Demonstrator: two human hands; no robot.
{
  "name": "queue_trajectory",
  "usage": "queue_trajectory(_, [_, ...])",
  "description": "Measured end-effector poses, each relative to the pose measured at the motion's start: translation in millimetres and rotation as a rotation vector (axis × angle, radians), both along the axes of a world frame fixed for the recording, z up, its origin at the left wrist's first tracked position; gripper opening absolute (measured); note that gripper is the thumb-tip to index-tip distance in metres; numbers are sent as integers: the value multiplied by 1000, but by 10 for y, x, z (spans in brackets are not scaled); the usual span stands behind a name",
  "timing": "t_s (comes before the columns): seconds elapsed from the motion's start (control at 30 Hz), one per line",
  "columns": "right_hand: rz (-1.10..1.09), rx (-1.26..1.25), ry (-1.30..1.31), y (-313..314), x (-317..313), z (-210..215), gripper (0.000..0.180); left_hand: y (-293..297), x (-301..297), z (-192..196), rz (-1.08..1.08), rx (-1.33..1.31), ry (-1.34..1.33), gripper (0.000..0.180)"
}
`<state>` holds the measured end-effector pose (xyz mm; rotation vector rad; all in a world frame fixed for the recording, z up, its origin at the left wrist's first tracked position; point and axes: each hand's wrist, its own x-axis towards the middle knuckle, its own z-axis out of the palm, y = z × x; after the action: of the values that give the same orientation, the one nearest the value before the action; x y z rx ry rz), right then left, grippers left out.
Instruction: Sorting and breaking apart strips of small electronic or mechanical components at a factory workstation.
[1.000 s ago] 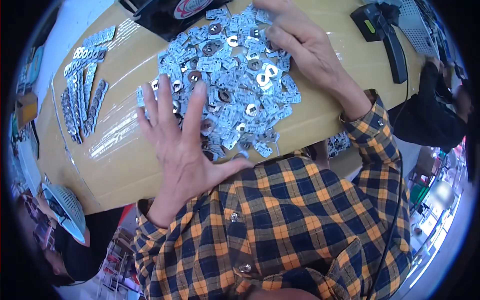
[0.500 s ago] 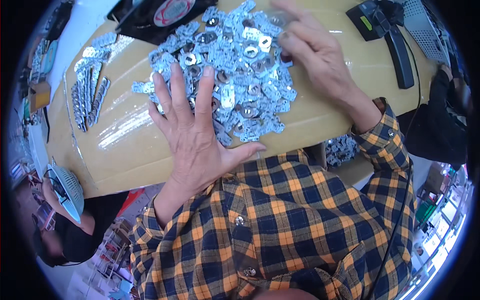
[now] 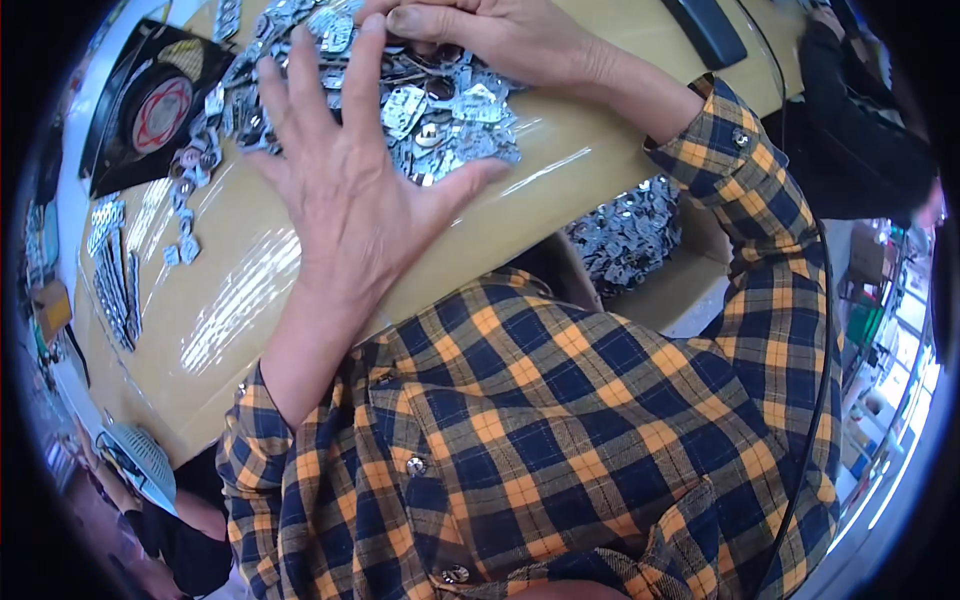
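A heap of small silvery metal parts, some with round dark or shiny discs, lies on the table at the upper middle. My left hand is spread over the heap's near left side, fingers apart, thumb pointing right. It grips nothing that I can see. My right hand reaches in from the right over the heap's far part, beside my left fingertips. Its thumb and bent fingers are close together, partly cut off by the upper edge. Whatever they hold is hidden. A trail of loose parts runs off the heap's left side.
A black fan stands left of the heap. Strips of metal parts lie nearer on the yellowish table. Below its edge, a cardboard box holds more parts. People sit at both sides; a pale green basket-like object is lower left.
The view has shifted, so the table things appear farther left and more of the box shows. My right hand has come left, close to my left fingertips. My left hand stays spread.
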<state>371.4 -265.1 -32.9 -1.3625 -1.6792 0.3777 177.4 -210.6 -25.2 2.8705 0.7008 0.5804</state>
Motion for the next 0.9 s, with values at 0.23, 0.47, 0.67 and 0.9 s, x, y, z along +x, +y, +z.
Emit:
queue_trajectory(0.23, [-105, -163, 335, -652, 309, -139, 26, -257, 363, -29, -149, -47, 65, 111])
queue_trajectory(0.47, [-304, -258, 423, -1631, 422, 108, 27, -705, 655, 23, -480, -194, 79, 105])
queue_trajectory(0.67, [-557, -224, 623, -2267, 363, 222, 29, -1136, 834, -40, -819, -288, -15, 90])
queue_trajectory(0.9, [-786, -182, 514, -2540, 358, 321, 25, -1561, 914, -172, -1069, -338, -152, 82])
